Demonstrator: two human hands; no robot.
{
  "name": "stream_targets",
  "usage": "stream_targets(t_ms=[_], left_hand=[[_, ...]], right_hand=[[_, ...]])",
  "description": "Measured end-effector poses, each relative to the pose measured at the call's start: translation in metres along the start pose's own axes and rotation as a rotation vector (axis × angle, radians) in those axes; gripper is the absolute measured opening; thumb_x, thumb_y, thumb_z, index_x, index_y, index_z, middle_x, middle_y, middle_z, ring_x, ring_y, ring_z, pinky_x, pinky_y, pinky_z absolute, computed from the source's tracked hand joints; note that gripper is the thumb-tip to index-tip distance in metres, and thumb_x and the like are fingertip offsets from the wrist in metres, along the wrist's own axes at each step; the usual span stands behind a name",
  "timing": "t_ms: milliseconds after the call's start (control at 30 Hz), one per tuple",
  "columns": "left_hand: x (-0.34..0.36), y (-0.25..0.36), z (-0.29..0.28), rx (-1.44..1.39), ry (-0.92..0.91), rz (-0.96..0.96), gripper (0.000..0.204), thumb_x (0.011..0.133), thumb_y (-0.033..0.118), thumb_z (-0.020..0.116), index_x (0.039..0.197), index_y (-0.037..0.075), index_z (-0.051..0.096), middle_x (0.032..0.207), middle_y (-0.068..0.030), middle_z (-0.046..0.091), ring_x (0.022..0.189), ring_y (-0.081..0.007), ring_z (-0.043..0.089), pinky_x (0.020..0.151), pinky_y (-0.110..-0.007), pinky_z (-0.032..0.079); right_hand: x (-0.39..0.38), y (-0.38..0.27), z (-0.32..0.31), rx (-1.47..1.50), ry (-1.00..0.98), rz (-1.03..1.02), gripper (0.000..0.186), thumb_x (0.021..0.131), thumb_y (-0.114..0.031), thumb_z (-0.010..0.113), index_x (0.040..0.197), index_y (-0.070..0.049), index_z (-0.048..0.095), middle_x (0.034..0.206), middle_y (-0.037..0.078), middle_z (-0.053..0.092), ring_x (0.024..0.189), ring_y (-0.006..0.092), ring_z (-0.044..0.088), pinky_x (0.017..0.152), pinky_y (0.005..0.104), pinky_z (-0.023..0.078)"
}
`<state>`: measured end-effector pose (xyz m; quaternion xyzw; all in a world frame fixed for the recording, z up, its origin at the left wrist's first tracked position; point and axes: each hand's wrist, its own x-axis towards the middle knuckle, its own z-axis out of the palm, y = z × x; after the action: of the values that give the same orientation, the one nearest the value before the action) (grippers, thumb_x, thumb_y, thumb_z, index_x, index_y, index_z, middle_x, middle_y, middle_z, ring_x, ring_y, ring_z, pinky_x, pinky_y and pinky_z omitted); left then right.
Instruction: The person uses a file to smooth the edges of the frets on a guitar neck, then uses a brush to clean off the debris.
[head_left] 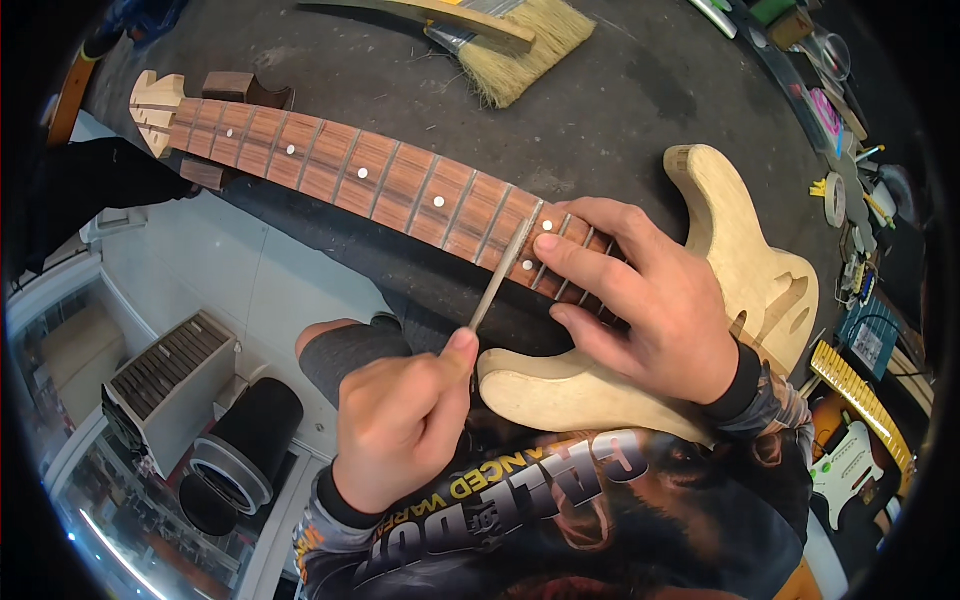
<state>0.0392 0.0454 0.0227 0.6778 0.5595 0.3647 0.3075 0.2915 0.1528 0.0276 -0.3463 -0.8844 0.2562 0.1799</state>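
Note:
An unpainted electric guitar lies across the workbench, its pale wood body (730,215) at the right and its brown fretboard (400,185) reaching to the upper left. My left hand (405,420) is closed round a slim metal file (500,275). The file's far end rests along a fret near the body, beside the paired white dots. My right hand (650,300) grips the guitar neck just right of the file, with fingers across the frets and the thumb at the near edge. The pale headstock (157,110) is at the far left end.
Dark wooden blocks (245,88) sit by the neck near the headstock. At the back lie a wide bristle brush (530,50) and a curved wooden piece (480,22). Another guitar (845,465) stands at the right. A black bin (255,430) is on the floor, lower left.

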Motion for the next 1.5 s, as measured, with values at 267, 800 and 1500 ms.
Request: stream_targets(t_ms=[267,800,1500], left_hand=[[0.004,0.001,0.005,-0.036,0.0,-0.022,0.034,0.097,-0.008,0.077,0.131,-0.003,0.079,0.069,-0.0105,0.061,0.055,-0.026,0.064,0.054,-0.042,0.048],[0.036,-0.002,0.015,-0.005,-0.006,-0.028,0.038,0.094,-0.011,0.077,0.13,-0.003,0.079,0.068,-0.0091,0.063,0.055,-0.0258,0.066,0.054,-0.041,0.05],[0.028,-0.013,0.021,-0.073,0.041,0.012,0.042,0.096,-0.008,0.076,0.137,0.001,0.076,0.073,-0.0098,0.063,0.06,-0.0283,0.066,0.056,-0.042,0.05]], right_hand=[[-0.003,0.001,-0.003,-0.02,0.001,0.02,0.063,0.084,-0.016,0.091,0.144,-0.017,0.075,0.139,0.011,0.07,0.104,0.0283,0.077,0.079,0.038,0.064],[0.0,0.003,-0.002,0.008,0.011,0.009,0.063,0.083,-0.015,0.092,0.144,-0.016,0.074,0.139,0.012,0.071,0.101,0.029,0.077,0.078,0.039,0.064],[0.002,0.002,0.002,0.017,0.036,0.005,0.064,0.083,-0.011,0.092,0.144,-0.017,0.075,0.137,0.013,0.071,0.091,0.0279,0.076,0.075,0.0395,0.062]])
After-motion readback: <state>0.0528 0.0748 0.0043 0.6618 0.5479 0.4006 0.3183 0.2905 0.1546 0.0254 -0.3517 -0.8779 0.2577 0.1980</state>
